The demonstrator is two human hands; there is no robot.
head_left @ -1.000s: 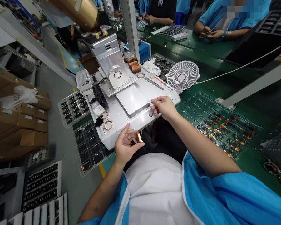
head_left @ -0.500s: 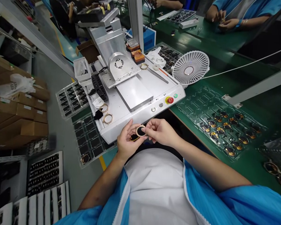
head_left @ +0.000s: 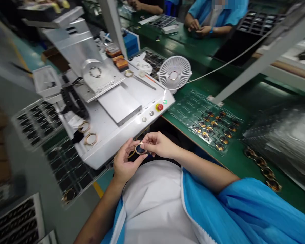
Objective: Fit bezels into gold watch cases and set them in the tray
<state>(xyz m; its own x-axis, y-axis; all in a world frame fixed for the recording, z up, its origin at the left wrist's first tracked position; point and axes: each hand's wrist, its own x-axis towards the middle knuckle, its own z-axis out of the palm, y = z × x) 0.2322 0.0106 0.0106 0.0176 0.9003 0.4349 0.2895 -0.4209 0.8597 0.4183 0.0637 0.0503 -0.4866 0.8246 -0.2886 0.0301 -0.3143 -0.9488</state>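
A round, gold-rimmed watch case [head_left: 139, 149] with a dark face sits between my two hands, just in front of my body. My left hand [head_left: 125, 161] grips its rim between thumb and fingers. Over the upper right of the case, the thumb and fingers of my right hand [head_left: 159, 145] are pinched on its edge and partly cover the face. Beyond my hands is the front of a white machine [head_left: 105, 152]; two gold rings [head_left: 90, 139] lie at its left front corner.
A red stop button [head_left: 159, 107] is on the machine's front. To the right stand a white fan [head_left: 174, 75] and a clear tray [head_left: 184, 113] of round parts. A tray of dark squares [head_left: 66, 166] is at left. Another person's hands [head_left: 199, 30] work across the table.
The view has swung to the right, so the machine and trays appear further left. Both hands still hold the watch case, whose face now looks more tilted and bluish.
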